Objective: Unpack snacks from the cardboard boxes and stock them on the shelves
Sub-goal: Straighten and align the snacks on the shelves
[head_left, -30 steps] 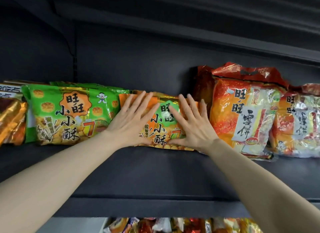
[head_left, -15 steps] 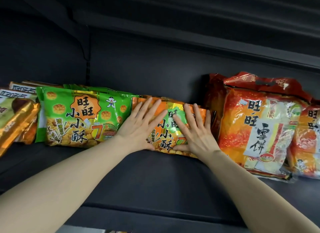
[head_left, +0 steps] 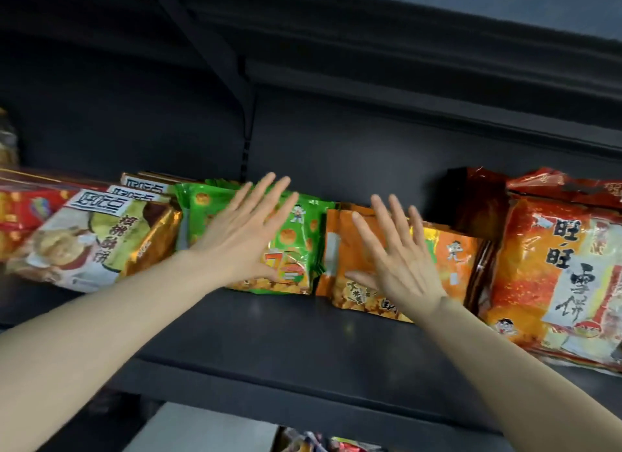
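Note:
On the dark shelf (head_left: 269, 327) lies a row of snack bags. My left hand (head_left: 242, 236) lies flat with straight fingers on the green snack bag (head_left: 299, 246). My right hand (head_left: 397, 260) lies flat, fingers spread, on the orange snack bag (head_left: 451, 256) just to its right. Neither hand grips anything. The two bags sit side by side, leaning back against more bags of the same kinds.
Gold and white biscuit bags (head_left: 101, 246) fill the shelf to the left. Large red and orange rice cracker bags (head_left: 558, 270) stand to the right. Another dark shelf (head_left: 404, 91) hangs overhead. More snacks (head_left: 323, 443) show on the level below.
My left hand has slid off the orange bag leftward onto the green bag. My right hand stays on the orange bag. The view has swung left and tilted.

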`<control>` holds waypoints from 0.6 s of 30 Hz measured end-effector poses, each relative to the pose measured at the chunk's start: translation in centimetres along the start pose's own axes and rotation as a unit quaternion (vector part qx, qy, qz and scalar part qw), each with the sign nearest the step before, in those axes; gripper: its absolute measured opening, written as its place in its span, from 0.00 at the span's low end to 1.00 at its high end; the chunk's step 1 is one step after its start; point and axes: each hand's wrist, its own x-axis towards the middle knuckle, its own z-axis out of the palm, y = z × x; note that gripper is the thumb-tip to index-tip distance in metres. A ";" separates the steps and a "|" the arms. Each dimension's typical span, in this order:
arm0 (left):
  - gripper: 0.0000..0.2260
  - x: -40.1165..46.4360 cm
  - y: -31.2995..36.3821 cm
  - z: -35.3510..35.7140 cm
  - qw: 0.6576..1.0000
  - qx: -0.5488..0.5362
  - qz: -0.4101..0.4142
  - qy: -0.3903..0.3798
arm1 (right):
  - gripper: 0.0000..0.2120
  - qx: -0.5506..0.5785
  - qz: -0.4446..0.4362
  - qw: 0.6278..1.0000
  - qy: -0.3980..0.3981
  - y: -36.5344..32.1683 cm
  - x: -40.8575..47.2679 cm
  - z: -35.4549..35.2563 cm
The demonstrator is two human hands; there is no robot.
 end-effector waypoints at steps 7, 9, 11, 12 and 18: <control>0.70 -2.5 -7.1 2.6 0.997 -0.008 -0.013 -0.077 | 0.57 0.017 -0.005 0.993 -0.120 -11.1 7.6 0.9; 0.71 -2.2 -7.0 3.1 0.997 -0.022 -0.011 -0.072 | 0.61 0.015 0.034 0.988 -0.150 -12.3 8.1 1.4; 0.72 -1.9 -6.8 3.8 0.997 -0.012 0.001 -0.070 | 0.61 0.013 0.051 0.985 -0.167 -13.0 8.2 2.0; 0.72 -1.8 -6.8 4.2 0.997 -0.003 0.007 -0.075 | 0.61 0.010 0.052 0.984 -0.171 -13.3 8.2 2.3; 0.71 0.2 -6.6 6.2 0.994 0.036 -0.012 -0.103 | 0.61 -0.022 0.056 0.987 -0.152 -13.6 9.0 4.9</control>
